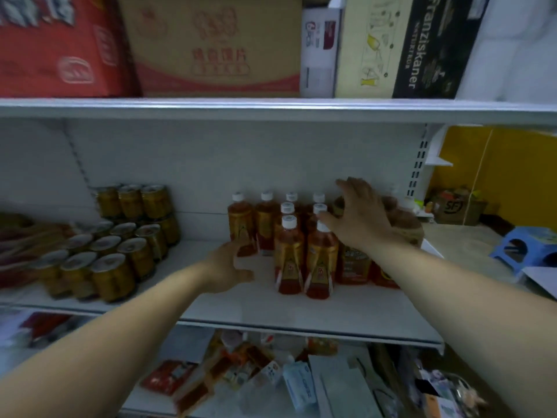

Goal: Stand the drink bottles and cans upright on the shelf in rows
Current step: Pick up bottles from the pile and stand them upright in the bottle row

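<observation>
- Fingers (346, 187) of the right hand (360, 215) are spread wide above the bottles (289, 251), gripping nothing. The left hand (230, 263) is loosely open, possibly brushing the leftmost one.
- Smooth white metal shelf (271, 309).
- Gold cylindrical cans (111, 276) with silver lids, upright at left.
- The bottles are amber plastic with white caps, upright in rows mid-shelf; the right forearm hides others.

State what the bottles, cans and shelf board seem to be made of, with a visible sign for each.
Bottles: probably clear glossy plastic; amber drink shows through, white caps on top.
Cans: likely metal; silvery lids catch the light, sides too blurred to judge.
Shelf board: seemingly white painted metal, smooth, with a thin front lip.
</observation>
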